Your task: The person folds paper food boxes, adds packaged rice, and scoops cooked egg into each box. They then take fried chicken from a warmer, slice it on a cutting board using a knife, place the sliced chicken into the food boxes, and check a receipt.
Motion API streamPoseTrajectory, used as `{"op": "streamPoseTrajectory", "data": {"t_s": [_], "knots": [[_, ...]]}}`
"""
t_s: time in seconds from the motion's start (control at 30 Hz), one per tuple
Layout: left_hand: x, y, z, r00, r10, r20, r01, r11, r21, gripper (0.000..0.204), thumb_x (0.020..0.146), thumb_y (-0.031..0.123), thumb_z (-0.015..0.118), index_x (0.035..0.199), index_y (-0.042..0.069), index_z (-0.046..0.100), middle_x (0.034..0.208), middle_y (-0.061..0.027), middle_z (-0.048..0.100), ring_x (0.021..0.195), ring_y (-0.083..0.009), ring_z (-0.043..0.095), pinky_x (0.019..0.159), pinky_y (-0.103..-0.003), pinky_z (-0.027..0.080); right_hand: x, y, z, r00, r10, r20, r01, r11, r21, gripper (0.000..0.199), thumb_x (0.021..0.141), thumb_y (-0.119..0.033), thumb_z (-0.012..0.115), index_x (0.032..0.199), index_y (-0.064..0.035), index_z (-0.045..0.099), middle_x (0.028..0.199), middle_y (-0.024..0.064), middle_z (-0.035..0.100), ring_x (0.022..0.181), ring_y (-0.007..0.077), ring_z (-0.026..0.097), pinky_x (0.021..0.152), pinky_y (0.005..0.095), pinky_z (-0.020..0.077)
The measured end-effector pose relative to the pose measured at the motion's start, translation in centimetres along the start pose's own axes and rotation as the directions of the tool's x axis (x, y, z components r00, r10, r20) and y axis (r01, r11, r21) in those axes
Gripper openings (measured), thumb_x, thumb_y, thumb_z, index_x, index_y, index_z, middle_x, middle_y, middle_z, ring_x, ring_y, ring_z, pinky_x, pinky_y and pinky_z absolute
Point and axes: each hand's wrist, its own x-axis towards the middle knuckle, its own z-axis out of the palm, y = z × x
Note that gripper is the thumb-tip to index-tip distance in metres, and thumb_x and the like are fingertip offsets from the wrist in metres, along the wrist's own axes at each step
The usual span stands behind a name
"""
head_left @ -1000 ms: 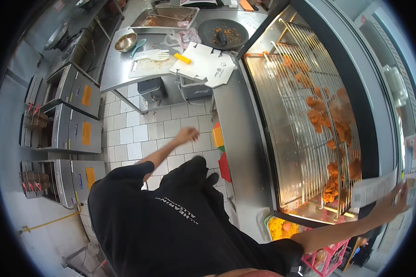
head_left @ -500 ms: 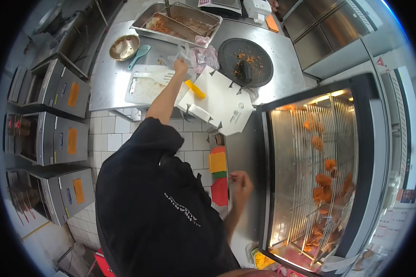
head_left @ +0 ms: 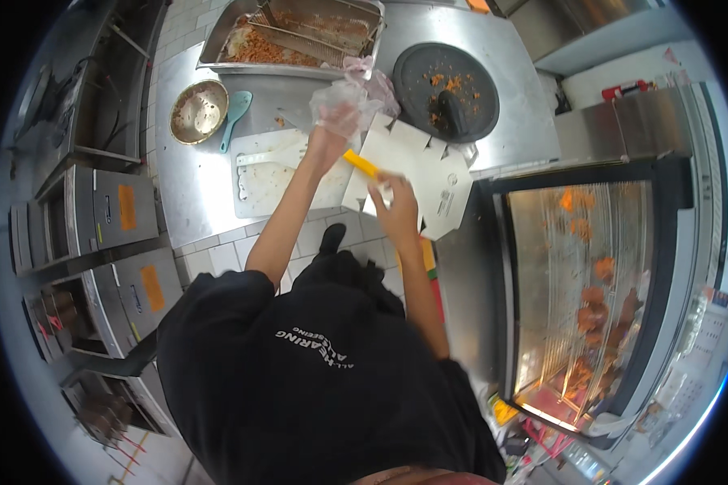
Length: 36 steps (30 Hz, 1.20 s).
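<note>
My left hand (head_left: 332,139) is raised over the white cutting board (head_left: 255,198), with crumpled clear plastic (head_left: 340,107) around its fingers. The plastic and blur hide whether the fingers are closed. Thumb and fingers apart, my right hand (head_left: 397,206) is curved above the near edge of a flat white cardboard box (head_left: 437,174). Its fingertips come close to the end of a yellow strip-like handle (head_left: 361,162); whether they touch cannot be made out. A white slotted spatula (head_left: 271,155) lies across the cutting board. Behind my left hand sits a pinkish plastic bag (head_left: 378,89).
A metal tray (head_left: 212,58) of crumbs and a wire rack stands at the back, beside a metal bowl (head_left: 199,111) and teal spoon (head_left: 236,117). A round black pan (head_left: 485,101) holds crumbs. At right is a lit glass warming cabinet (head_left: 510,291) with fried pieces.
My right hand has come up and forward from beside the cabinet to the cardboard box. The clear plastic now spreads over my left hand's fingers. The whole view has shifted.
</note>
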Motion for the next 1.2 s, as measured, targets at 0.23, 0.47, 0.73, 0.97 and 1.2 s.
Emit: {"op": "streamPoseTrajectory", "data": {"t_s": [0.23, 0.47, 0.73, 0.97, 1.2], "knots": [[0.4, 2.6, -6.5, 0.926, 0.279, -0.254, -0.012, 0.694, 0.72, 0.033, 0.098, 0.016, 0.048, 0.127, 0.001, 0.055, 0.131, -0.0138, 0.055, 0.117, -0.0247, 0.055, 0.098, -0.03, 0.042, 1.8, 3.8, 8.5, 0.952, 0.305, -0.027, -0.296, 0.894, -0.336, 0.084, 0.075, -0.044, 0.075, 0.138, -0.0019, 0.039, 0.136, 0.0261, 0.042, 0.124, 0.0418, 0.041, 0.099, 0.0522, 0.0382], [-7.0, -1.1, -4.1, 0.834, 0.373, 0.407, -0.403, -0.092, 0.911, 0.042, 0.083, -0.004, 0.052, 0.124, 0.002, 0.057, 0.127, -0.0139, 0.059, 0.109, -0.0287, 0.058, 0.089, -0.037, 0.047, 0.4, 5.9, 11.8, 0.939, 0.279, -0.202, -0.339, 0.858, -0.387, 0.089, 0.07, -0.033, 0.079, 0.14, -0.0008, 0.035, 0.138, 0.0297, 0.035, 0.126, 0.0447, 0.038, 0.098, 0.0564, 0.037], [-2.8, 0.3, -4.8, 0.754, -0.364, 0.547, -0.657, -0.412, 0.631, 0.04, 0.08, -0.001, 0.055, 0.118, 0.009, 0.06, 0.122, -0.0095, 0.06, 0.103, -0.0322, 0.06, 0.085, -0.04, 0.05, 2.4, 8.1, 10.4, 0.955, 0.297, 0.014, -0.297, 0.954, 0.047, 0.07, 0.074, -0.026, 0.076, 0.132, -0.0017, 0.044, 0.131, 0.0225, 0.045, 0.117, 0.0411, 0.047, 0.091, 0.0489, 0.0435], [-0.4, 1.7, -6.3, 0.647, -0.498, 0.577, -0.751, -0.546, 0.371, 0.037, 0.081, 0.006, 0.057, 0.118, 0.01, 0.058, 0.115, -0.0092, 0.058, 0.099, -0.027, 0.059, 0.081, -0.039, 0.049, 0.8, 4.2, 11.9, 0.866, 0.495, -0.074, -0.46, 0.729, -0.507, 0.107, 0.072, -0.046, 0.076, 0.147, 0.0038, 0.019, 0.148, 0.0339, 0.022, 0.138, 0.0536, 0.016, 0.106, 0.0578, 0.0284], [4.7, 4.5, -6.5, 0.701, -0.314, 0.641, -0.637, -0.679, 0.365, 0.033, 0.082, 0.004, 0.056, 0.115, 0.006, 0.055, 0.115, -0.0137, 0.055, 0.095, -0.03, 0.059, 0.078, -0.041, 0.049, 1.1, 5.3, 10.7, 0.849, 0.528, 0.015, -0.461, 0.754, -0.469, 0.072, 0.079, -0.038, 0.07, 0.135, 0.0002, 0.046, 0.138, 0.0315, 0.042, 0.13, 0.051, 0.036, 0.099, 0.0533, 0.0407]]}}
